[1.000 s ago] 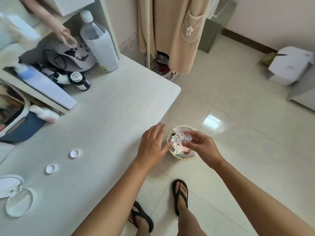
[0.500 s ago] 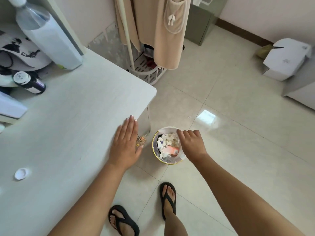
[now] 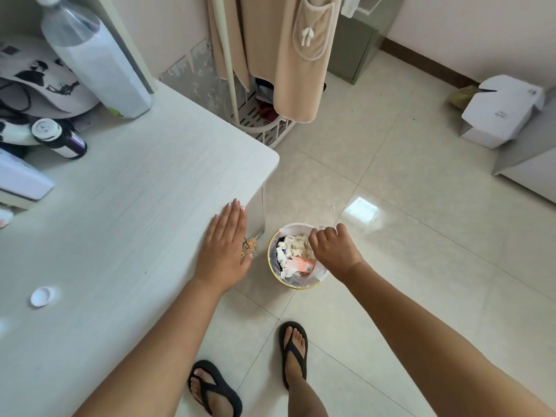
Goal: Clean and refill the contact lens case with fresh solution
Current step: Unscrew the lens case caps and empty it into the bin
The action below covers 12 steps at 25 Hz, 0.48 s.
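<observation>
Over the small bin [image 3: 296, 285] on the floor, the right hand [image 3: 332, 251] is curled knuckles-up, fingers tucked under. A bit of something clear shows at the fingertips near the far rim, too small to name; whether the lens case is in that fist I cannot tell, and the case shows nowhere else. The bin is lined white with a yellow rim, and it holds crumpled tissues [image 3: 293, 246] and an orange-pink carton [image 3: 302, 264] half buried among them.

Beside it, the left hand [image 3: 226, 245] lies flat and empty on the counter [image 3: 126, 224] edge, fingers straight and together. One small white cap [image 3: 42, 296] sits alone on the counter nearer the person. At the back a large clear bottle [image 3: 96, 61] stands tilted against the shelf frame, top cut off by the picture's edge. A dark bottle with a white lid [image 3: 60, 139] lies on its side near it, label unreadable. Left of that, a white container [image 3: 21, 179] is cropped. A beige garment [image 3: 285, 49] hangs on the rack above a slotted basket [image 3: 264, 127], whose contents are mostly hidden behind the cloth.
</observation>
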### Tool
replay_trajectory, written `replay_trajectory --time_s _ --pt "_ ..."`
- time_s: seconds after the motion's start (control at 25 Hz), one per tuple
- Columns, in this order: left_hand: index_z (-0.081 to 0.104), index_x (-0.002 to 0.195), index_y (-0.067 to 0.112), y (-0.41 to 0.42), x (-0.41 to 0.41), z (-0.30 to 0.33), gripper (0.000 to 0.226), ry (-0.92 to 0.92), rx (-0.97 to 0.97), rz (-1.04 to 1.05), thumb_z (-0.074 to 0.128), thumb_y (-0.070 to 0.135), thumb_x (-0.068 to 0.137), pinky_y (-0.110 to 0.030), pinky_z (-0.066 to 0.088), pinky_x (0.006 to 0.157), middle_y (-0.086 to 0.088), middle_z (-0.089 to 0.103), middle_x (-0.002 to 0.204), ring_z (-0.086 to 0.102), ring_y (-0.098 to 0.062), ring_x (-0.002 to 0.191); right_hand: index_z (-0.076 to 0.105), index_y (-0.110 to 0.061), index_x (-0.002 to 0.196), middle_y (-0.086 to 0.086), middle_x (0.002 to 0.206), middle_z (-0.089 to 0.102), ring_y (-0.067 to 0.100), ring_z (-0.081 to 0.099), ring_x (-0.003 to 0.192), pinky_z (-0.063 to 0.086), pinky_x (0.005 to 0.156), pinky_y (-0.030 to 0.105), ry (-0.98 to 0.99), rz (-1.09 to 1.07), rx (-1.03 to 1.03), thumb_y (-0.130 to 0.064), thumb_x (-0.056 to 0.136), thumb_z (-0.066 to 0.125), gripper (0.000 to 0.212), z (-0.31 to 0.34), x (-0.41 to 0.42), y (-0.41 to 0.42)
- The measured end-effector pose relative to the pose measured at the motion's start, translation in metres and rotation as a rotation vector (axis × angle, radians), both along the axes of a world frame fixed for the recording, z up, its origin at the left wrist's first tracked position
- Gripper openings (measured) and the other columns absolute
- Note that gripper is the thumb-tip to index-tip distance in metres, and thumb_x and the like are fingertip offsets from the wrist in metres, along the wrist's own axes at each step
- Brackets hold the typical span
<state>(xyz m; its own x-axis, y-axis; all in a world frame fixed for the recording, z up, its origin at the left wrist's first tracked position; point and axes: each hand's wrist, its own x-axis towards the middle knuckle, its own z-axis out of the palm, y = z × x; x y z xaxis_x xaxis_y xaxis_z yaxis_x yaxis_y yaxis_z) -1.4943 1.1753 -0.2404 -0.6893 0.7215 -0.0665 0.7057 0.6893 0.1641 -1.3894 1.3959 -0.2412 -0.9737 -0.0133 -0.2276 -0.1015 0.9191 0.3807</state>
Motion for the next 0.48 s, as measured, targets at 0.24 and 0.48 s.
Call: replay_trajectory --time_s 0.24,0.48 --pt "0.017 0.144 0.004 -0.002 0.001 -0.003 0.090 0.009 0.015 0.004 0.060 0.031 0.070 -0.034 -0.002 0.115 -0.016 0.020 0.153 0.009 -0.024 0.141 0.066 -0.008 0.086 -0.004 0.047 0.054 0.018 0.053 0.045 0.047 0.057 0.030 0.131 -0.182 -0.056 0.000 0.041 0.042 0.051 0.006 0.005 -0.004" --pt "0.018 0.144 0.003 -0.002 0.000 -0.002 0.083 0.003 0.001 0.012 0.039 0.038 0.071 -0.034 -0.001 0.114 -0.015 0.020 0.152 0.010 -0.024 0.140 0.060 -0.004 0.092 0.001 0.050 0.057 0.024 0.055 0.048 0.047 0.060 0.031 0.153 -0.190 -0.145 0.002 0.045 0.049 0.049 0.001 0.006 0.005"
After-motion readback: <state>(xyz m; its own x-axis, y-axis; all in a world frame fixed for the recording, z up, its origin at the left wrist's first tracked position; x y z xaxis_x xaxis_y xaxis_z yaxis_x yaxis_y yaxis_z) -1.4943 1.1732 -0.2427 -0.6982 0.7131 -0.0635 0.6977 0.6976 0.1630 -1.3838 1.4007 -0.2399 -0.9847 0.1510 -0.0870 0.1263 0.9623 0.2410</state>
